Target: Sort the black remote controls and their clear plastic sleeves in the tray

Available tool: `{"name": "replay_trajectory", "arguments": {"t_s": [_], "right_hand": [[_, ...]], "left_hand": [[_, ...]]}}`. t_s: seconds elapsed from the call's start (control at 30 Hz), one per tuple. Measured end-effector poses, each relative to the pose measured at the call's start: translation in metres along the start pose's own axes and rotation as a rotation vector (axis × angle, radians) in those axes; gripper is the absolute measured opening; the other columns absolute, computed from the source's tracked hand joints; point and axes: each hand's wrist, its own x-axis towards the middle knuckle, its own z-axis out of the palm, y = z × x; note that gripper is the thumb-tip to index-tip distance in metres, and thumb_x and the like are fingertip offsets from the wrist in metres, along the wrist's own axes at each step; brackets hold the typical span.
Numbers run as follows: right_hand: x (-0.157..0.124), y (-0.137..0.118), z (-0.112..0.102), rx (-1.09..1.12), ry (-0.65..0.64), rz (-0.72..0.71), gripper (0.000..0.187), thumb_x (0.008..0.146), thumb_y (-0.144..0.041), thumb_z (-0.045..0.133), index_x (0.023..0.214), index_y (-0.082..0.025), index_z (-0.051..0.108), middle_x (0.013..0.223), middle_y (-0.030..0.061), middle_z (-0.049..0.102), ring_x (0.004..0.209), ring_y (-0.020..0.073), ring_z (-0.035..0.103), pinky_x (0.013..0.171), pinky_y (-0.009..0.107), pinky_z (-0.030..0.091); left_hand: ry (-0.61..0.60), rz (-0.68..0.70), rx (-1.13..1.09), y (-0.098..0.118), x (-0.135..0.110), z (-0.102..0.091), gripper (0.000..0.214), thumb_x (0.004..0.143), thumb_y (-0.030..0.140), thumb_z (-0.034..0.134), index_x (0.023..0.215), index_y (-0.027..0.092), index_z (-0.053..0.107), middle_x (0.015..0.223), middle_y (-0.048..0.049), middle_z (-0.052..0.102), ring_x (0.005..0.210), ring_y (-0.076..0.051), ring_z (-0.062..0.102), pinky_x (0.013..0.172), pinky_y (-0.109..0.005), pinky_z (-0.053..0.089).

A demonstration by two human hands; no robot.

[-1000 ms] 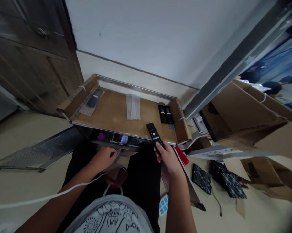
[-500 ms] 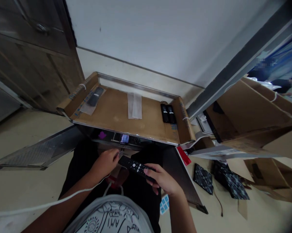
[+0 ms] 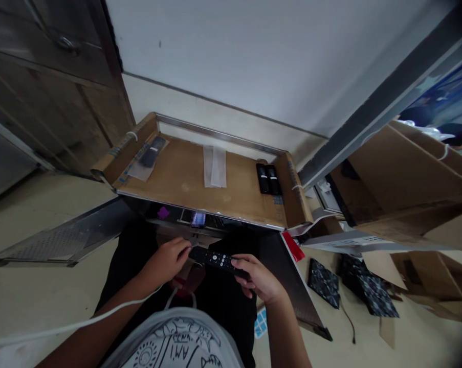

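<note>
My right hand [image 3: 259, 276] grips the right end of a black remote control [image 3: 215, 259], thumb on top near its buttons. The remote lies nearly level above my lap, buttons facing up. My left hand [image 3: 172, 259] is closed at the remote's left end. Whether its fingertips pinch the remote or something small is hidden. A white cord [image 3: 111, 310] runs across my left forearm to the wrist. Ahead, two black remotes [image 3: 269, 179] lie side by side at the right of a cardboard-lined shelf [image 3: 177, 176]. Another remote in a clear sleeve [image 3: 149, 156] rests at its left.
White translucent sleeves [image 3: 215, 167] lie mid-shelf. Below is a lit phone [image 3: 198, 219]. Metal cabinet doors stand open at left [image 3: 65, 230] and right [image 3: 292, 286]. Cardboard boxes [image 3: 415, 179] and black patterned packages [image 3: 323, 282] are at the right. A person is partly visible far right.
The remote has turned closer to level, its right end rising a little. My left fingers have closed in at its left end; a thin clear piece seen there earlier no longer shows.
</note>
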Motion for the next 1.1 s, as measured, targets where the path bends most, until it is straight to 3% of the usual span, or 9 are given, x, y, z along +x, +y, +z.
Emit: {"name": "replay_trajectory", "arguments": {"t_s": [0.3, 0.5, 0.7, 1.0, 1.1], "right_hand": [[0.002, 0.005, 0.001, -0.01, 0.029, -0.012, 0.057, 0.074, -0.056, 0.076, 0.111, -0.016, 0.06, 0.048, -0.0106, 0.044, 0.037, 0.005, 0.024, 0.032, 0.018, 0.036], [0.0, 0.004, 0.008, -0.042, 0.063, -0.056, 0.066, 0.075, -0.06, 0.077, 0.12, -0.015, 0.058, 0.051, -0.0102, 0.044, 0.04, 0.0062, 0.029, 0.034, 0.019, 0.038], [-0.002, 0.001, 0.017, -0.169, -0.081, -0.144, 0.054, 0.084, -0.065, 0.068, 0.107, -0.016, 0.064, 0.056, -0.0086, 0.043, 0.042, 0.006, 0.034, 0.037, 0.018, 0.041], [-0.006, -0.002, 0.03, -0.42, -0.053, -0.251, 0.05, 0.092, -0.063, 0.059, 0.117, -0.021, 0.064, 0.075, -0.0015, 0.052, 0.059, 0.0113, 0.055, 0.038, 0.017, 0.042], [-0.006, -0.004, 0.033, -0.359, -0.054, -0.228, 0.051, 0.09, -0.065, 0.061, 0.114, -0.02, 0.065, 0.07, -0.0028, 0.05, 0.053, 0.01, 0.05, 0.037, 0.017, 0.04]], "left_hand": [[0.032, 0.015, -0.102, 0.003, -0.004, 0.0, 0.026, 0.098, 0.019, 0.048, 0.109, 0.02, 0.071, 0.101, -0.0065, 0.071, 0.093, -0.018, 0.068, 0.087, -0.031, 0.052], [0.038, 0.002, -0.092, 0.005, -0.006, 0.0, 0.024, 0.099, 0.02, 0.046, 0.109, 0.022, 0.068, 0.102, -0.0055, 0.07, 0.095, -0.018, 0.068, 0.087, -0.031, 0.052], [0.068, 0.01, -0.062, 0.003, -0.007, 0.004, 0.021, 0.1, 0.022, 0.044, 0.109, 0.022, 0.063, 0.104, -0.0063, 0.07, 0.096, -0.02, 0.068, 0.088, -0.034, 0.052], [0.056, 0.012, -0.071, 0.008, -0.007, 0.007, 0.021, 0.102, 0.022, 0.039, 0.109, 0.022, 0.058, 0.105, -0.0067, 0.068, 0.1, -0.021, 0.067, 0.09, -0.036, 0.052], [0.063, 0.02, -0.068, 0.01, -0.008, 0.006, 0.019, 0.102, 0.021, 0.038, 0.105, 0.022, 0.056, 0.102, -0.006, 0.067, 0.096, -0.02, 0.066, 0.088, -0.035, 0.051]]}}
